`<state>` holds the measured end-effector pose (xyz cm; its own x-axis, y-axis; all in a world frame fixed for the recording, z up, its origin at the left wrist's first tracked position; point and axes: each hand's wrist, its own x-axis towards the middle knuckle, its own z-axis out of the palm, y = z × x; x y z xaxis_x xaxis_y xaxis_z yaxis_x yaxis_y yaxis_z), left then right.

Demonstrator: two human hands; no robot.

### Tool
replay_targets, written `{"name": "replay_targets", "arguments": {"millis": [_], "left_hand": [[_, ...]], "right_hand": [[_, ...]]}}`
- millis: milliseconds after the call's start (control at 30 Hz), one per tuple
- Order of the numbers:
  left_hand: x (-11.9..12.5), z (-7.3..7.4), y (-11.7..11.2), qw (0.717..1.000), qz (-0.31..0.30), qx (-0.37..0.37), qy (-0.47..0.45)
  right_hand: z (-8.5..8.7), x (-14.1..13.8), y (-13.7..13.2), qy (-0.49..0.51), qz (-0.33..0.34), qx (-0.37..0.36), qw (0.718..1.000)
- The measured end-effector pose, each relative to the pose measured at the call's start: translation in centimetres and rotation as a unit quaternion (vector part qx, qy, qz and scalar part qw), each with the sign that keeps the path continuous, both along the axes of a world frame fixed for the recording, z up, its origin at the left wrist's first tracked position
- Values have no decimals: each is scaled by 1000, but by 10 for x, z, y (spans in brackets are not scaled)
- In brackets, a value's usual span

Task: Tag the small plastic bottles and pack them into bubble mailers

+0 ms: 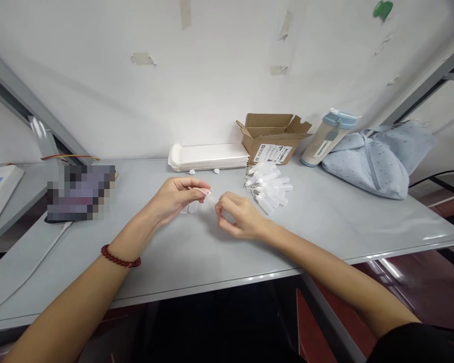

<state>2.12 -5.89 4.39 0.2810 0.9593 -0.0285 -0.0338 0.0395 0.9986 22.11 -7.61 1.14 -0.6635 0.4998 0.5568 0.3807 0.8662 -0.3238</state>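
Note:
Between my two hands is a small translucent white plastic piece (211,198), partly covered by fingers. My left hand (181,197) pinches its left end with thumb and forefinger, a red braided bracelet on that wrist. Curled in a pinch at the other end is my right hand (236,214); the fingertips hide what exactly they grip. Below my left hand, a couple of clear plastic pieces (192,206) lie on the grey table (166,272). To the right of my right hand sits a fanned pile of translucent white plastic pieces (268,186) with thin metallic-looking ends.
Two small white bits (216,171) lie before a stack of white packets (212,157). Behind the pile stands an open cardboard box (274,146). A bottle (327,138) and a light blue cloth bag (371,164) are farther right. A blurred-out device (81,194) with a white cable lies left.

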Motion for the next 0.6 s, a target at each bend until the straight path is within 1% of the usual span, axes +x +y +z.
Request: {"name": "replay_targets", "arguments": {"millis": [167,367,500,600], "left_hand": [[3,1,-2,1000,6,2,16],[2,-4,-1,998,16,28,54],[0,-8,2,996,8,36,80],[0,-9,3,998,-1,26,59]], "right_hand": [[2,2,0,45,-12,-87,995],[5,-1,-4,76,-40,-212,973],[7,-2,-7,107,-38,-309,944],[7,-3,-6,163,-10,-390,906]]}}
